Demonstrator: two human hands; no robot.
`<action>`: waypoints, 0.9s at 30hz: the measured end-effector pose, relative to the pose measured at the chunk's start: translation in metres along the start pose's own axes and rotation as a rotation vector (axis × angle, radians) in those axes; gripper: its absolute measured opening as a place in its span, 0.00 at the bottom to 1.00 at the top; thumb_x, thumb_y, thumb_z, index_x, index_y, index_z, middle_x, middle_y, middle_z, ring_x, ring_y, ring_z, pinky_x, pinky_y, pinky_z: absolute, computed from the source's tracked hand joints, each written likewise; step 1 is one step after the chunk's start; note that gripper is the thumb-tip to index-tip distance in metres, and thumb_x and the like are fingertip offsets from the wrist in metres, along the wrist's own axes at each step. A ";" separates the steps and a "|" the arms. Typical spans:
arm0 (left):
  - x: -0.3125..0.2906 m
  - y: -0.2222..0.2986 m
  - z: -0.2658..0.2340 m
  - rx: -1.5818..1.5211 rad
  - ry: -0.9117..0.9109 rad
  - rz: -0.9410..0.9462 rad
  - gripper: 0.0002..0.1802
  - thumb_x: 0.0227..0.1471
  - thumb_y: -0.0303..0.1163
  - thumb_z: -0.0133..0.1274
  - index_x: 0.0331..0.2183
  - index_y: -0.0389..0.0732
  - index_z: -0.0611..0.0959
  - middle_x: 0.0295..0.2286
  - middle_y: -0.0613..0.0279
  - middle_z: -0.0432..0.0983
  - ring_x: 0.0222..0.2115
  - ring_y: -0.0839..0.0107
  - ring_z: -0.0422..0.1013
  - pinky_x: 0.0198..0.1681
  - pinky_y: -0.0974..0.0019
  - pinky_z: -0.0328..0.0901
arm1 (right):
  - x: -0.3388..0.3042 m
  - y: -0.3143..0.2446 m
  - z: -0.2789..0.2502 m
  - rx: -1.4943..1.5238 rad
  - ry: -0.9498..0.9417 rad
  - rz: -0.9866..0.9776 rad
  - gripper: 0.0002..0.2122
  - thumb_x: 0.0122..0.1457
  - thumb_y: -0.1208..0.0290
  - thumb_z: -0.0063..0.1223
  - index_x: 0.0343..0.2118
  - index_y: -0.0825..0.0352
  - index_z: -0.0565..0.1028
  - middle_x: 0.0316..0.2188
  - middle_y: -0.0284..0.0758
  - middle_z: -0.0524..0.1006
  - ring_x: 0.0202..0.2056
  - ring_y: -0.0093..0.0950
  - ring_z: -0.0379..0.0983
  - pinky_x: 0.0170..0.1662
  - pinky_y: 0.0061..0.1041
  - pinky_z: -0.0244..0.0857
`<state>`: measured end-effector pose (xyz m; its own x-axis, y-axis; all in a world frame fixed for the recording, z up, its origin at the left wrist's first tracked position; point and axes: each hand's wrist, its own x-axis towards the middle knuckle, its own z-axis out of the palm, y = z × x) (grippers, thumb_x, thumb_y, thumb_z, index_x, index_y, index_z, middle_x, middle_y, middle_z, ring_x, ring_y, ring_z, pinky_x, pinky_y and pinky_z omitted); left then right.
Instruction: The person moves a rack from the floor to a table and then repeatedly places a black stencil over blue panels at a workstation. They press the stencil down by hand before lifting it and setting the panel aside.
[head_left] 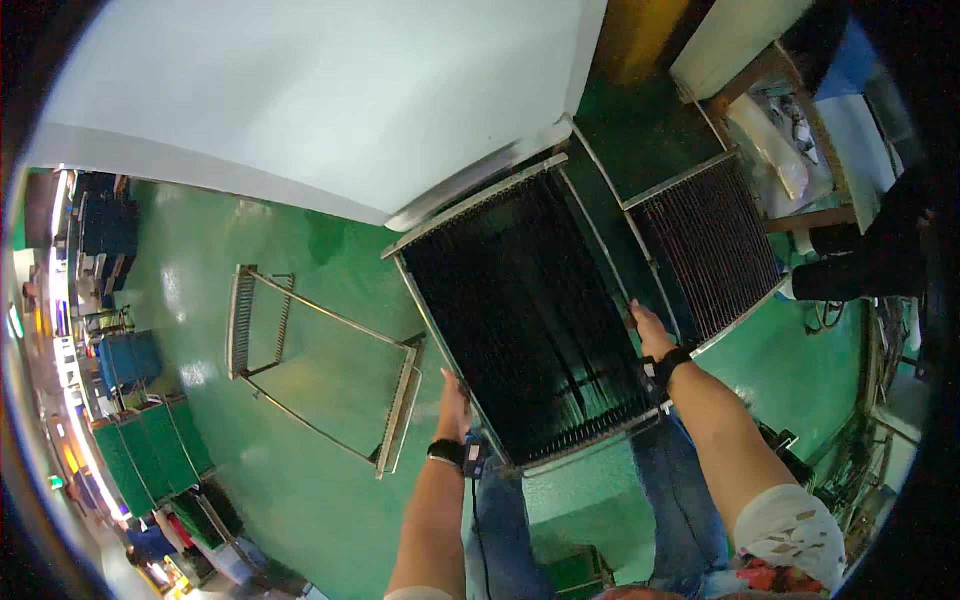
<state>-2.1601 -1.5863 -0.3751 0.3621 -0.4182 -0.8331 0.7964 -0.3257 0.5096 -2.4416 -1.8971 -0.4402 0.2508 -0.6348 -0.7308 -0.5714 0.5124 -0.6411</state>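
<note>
A metal-framed rack [478,207] filled with rows of thin dark sheets [510,300] is in front of me, tilted in the view, its far end by a large white panel. My left hand [455,408] grips the rack's left side rail near its close corner. On the opposite side rail, my right hand [652,333] is closed around the frame. Both wrists carry dark bands with small devices. The fingers are partly hidden behind the rails. Whether the rack rests on something or is held up, I cannot tell.
An unfilled slotted metal rack [335,318] stands on the green floor at left. Another rack [710,240] with dark sheets is at right, near a person in dark clothing [870,255]. The white panel [320,100] blocks the far side. Blue and green containers [130,362] line the left.
</note>
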 end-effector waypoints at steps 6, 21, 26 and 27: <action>0.013 -0.036 -0.032 0.166 0.266 -0.078 0.44 0.52 0.66 0.26 0.60 0.47 0.49 0.57 0.60 0.53 0.35 0.75 0.63 0.39 0.69 0.59 | -0.044 -0.040 0.008 -0.012 -0.091 -0.066 0.27 0.61 0.53 0.37 0.57 0.71 0.58 0.59 0.38 0.56 0.61 0.27 0.48 0.61 0.24 0.38; -0.212 -0.086 -0.190 1.201 0.454 -0.054 0.26 0.46 0.48 0.52 0.40 0.35 0.75 0.39 0.46 0.72 0.39 0.51 0.69 0.43 0.53 0.63 | -0.322 -0.044 -0.061 -0.001 -0.329 0.392 0.14 0.60 0.66 0.43 0.44 0.70 0.67 0.33 0.41 0.75 0.36 0.31 0.74 0.40 0.27 0.68; -0.175 -0.009 -0.197 1.346 0.347 0.104 0.25 0.45 0.39 0.53 0.44 0.36 0.72 0.43 0.44 0.67 0.45 0.49 0.65 0.45 0.53 0.62 | -0.462 -0.005 -0.163 -0.071 -0.308 0.216 0.15 0.59 0.66 0.45 0.45 0.70 0.67 0.35 0.43 0.73 0.33 0.31 0.72 0.34 0.27 0.66; -0.161 -0.011 -0.202 1.342 0.340 0.107 0.25 0.45 0.39 0.53 0.44 0.36 0.72 0.43 0.44 0.67 0.45 0.49 0.65 0.45 0.53 0.62 | -0.488 0.021 -0.194 -0.318 -0.485 0.025 0.16 0.58 0.65 0.47 0.45 0.70 0.67 0.36 0.44 0.73 0.32 0.31 0.71 0.32 0.27 0.65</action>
<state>-2.1295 -1.3444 -0.2895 0.6442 -0.3312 -0.6895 -0.2418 -0.9433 0.2273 -2.7275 -1.6883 -0.0514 0.5209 -0.2488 -0.8165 -0.7694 0.2775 -0.5754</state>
